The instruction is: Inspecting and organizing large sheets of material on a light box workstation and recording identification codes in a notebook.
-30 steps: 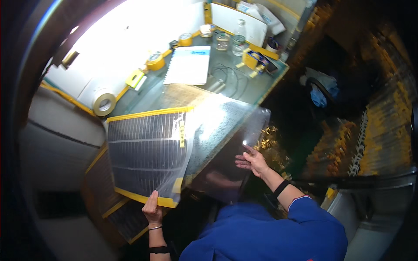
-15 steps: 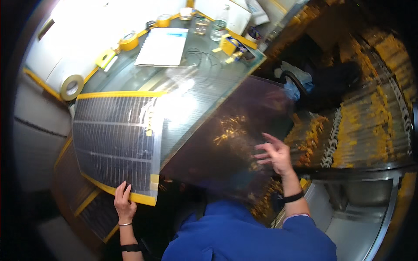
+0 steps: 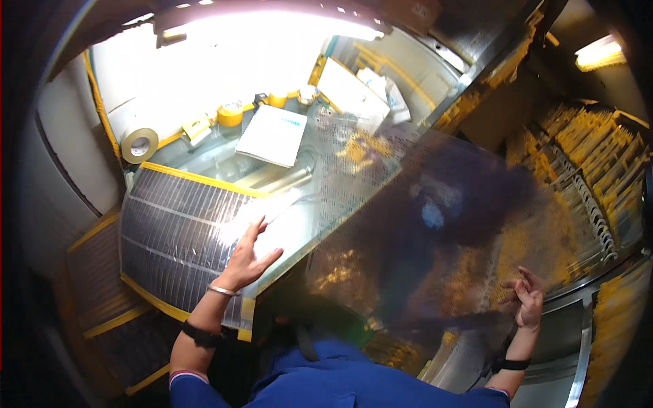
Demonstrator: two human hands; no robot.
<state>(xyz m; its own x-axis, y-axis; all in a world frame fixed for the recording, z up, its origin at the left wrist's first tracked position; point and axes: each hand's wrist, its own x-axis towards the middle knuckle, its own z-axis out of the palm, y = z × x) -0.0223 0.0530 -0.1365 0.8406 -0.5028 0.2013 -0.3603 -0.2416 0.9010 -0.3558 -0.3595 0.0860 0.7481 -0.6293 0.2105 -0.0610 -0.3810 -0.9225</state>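
A large, dark, see-through film sheet (image 3: 401, 272) spans from the glass tabletop (image 3: 340, 197) across to the right, with light glinting through it. My right hand (image 3: 527, 302) grips this sheet near its lower right edge, thumb and fingers bent together. My left hand (image 3: 248, 262) is open, fingers and thumb apart, above the right part of a striped film panel (image 3: 177, 224) with yellow taped edges. Nothing shows in the left hand; whether it touches the panel I cannot tell.
On the tabletop lie a white spiral notebook (image 3: 272, 136), a tan tape roll (image 3: 139, 145) and a yellow tape roll (image 3: 230, 114). Rows of hanging film sheets with yellow edges (image 3: 592, 156) fill a rack at right. More yellow-edged panels (image 3: 102, 289) stand lower left.
My right hand has moved right and down, and the dark film sheet has spread rightward with it. My left hand has left the panel's lower edge and moved up and right.
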